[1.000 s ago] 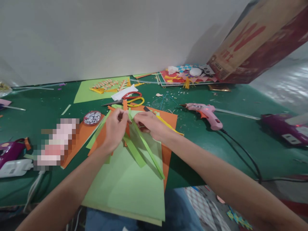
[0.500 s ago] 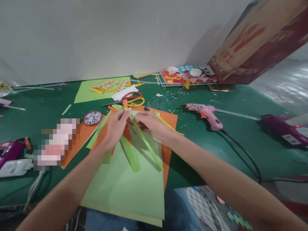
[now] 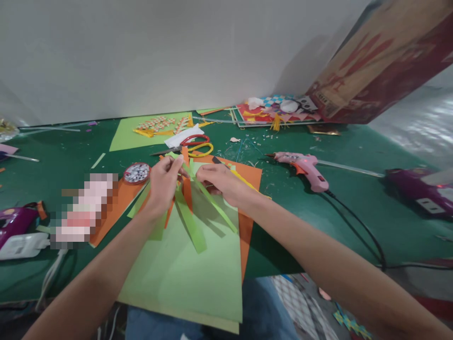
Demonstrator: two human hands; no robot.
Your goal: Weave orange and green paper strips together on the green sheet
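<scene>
My left hand (image 3: 163, 183) is closed, pinching the upper ends of green paper strips (image 3: 193, 222) and orange paper strips (image 3: 187, 191). Close beside it, my right hand (image 3: 220, 182) is closed on the same bundle of strips, which fan out and hang down toward me. Under both hands lies a light green paper sheet (image 3: 191, 274) on top of an orange sheet (image 3: 247, 175). Scissors (image 3: 193, 144) with red and yellow handles lie just beyond my fingers.
The green table (image 3: 354, 212) holds a pink glue gun (image 3: 306, 166) with its black cord trailing right, a purple glue gun (image 3: 417, 189), a round tin of googly eyes (image 3: 136, 173), another green sheet (image 3: 141, 132) and craft scraps. A cardboard box (image 3: 382, 61) leans at back right.
My hands have lifted the strip bundle slightly and shifted it away from me; the strips fan out wider and their lower ends have moved up the green sheet.
</scene>
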